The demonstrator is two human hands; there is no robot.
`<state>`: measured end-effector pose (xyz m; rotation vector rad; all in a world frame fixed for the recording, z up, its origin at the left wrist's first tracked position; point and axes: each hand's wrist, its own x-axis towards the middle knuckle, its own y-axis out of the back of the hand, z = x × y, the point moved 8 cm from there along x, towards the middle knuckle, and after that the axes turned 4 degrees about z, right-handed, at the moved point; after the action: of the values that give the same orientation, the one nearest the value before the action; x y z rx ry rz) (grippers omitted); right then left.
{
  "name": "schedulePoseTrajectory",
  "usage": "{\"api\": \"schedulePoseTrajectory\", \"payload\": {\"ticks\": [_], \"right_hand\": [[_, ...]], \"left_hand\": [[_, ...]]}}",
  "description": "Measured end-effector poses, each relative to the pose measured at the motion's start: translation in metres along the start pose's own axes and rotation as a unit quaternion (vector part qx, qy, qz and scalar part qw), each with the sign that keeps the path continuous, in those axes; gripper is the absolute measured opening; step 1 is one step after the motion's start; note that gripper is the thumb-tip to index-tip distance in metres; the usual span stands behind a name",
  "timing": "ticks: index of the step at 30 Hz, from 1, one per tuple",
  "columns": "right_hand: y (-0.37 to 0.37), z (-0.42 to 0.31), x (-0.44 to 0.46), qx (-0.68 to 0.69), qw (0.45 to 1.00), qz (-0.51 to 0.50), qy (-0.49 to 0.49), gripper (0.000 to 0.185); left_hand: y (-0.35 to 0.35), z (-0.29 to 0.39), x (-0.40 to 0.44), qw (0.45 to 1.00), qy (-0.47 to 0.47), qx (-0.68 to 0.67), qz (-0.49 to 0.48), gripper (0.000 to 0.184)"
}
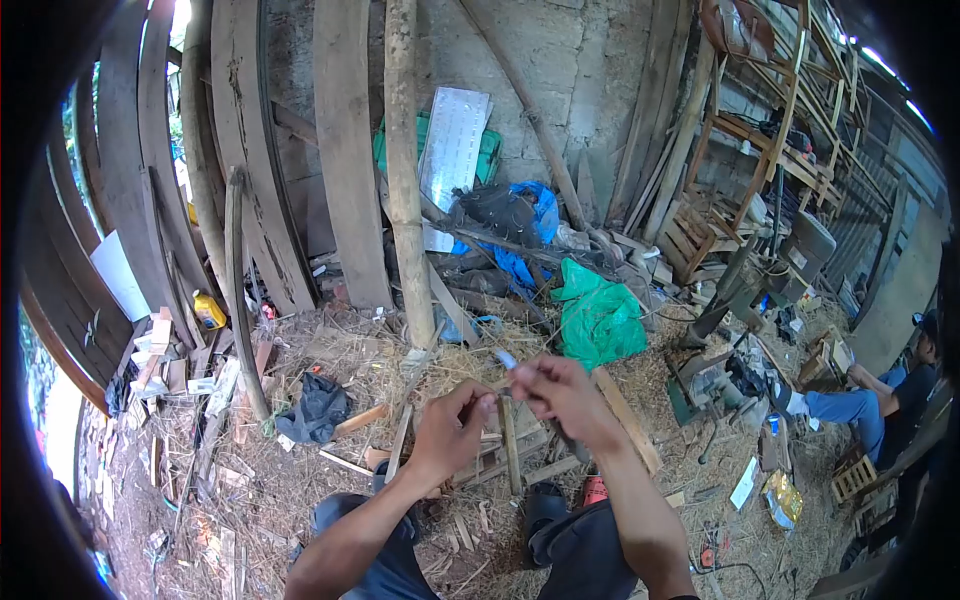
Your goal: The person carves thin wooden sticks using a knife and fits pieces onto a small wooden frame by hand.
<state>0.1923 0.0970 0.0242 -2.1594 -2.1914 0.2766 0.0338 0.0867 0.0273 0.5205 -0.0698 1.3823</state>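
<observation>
My left hand [455, 428] is raised over my knees with its fingers pinched together; what it holds is too small to make out. Close to its right, my right hand [562, 392] is closed on a small white object [506, 358] that sticks up past the fingertips. Something thin and dark shows between the two hands, too small to name. The hands are near each other but apart. Below them lie wooden sticks [511, 450] on straw-covered ground.
A wooden post [404, 200] stands ahead. Around it are a green plastic bag [598, 318], a black bag [315, 408], leaning boards [352, 150] and a yellow bottle [208, 310]. A person [868, 400] sits at the right, near a foil packet [783, 498].
</observation>
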Motion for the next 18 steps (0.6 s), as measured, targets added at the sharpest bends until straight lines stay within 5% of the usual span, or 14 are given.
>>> {"api": "schedulePoseTrajectory", "payload": {"ticks": [2, 9, 12, 18], "right_hand": [[-0.023, 0.013, 0.0, -0.006, 0.996, -0.088, 0.003, 0.018], [0.064, -0.014, 0.023, 0.147, 0.985, 0.07, 0.049, 0.013], [0.06, -0.014, 0.019, 0.13, 0.988, 0.065, 0.052, 0.011], [-0.018, 0.003, 0.0, 0.029, 0.997, -0.064, 0.011, 0.016]], "left_hand": [[0.0, -0.009, 0.003, 1.0, 0.008, -0.015, -0.005, 0.012], [-0.003, -0.011, -0.004, 0.963, 0.107, -0.224, -0.109, 0.017], [-0.005, -0.017, -0.004, 0.951, 0.15, -0.242, -0.119, 0.017], [-0.009, -0.022, 0.001, 0.961, 0.135, -0.218, -0.102, 0.02]]}}
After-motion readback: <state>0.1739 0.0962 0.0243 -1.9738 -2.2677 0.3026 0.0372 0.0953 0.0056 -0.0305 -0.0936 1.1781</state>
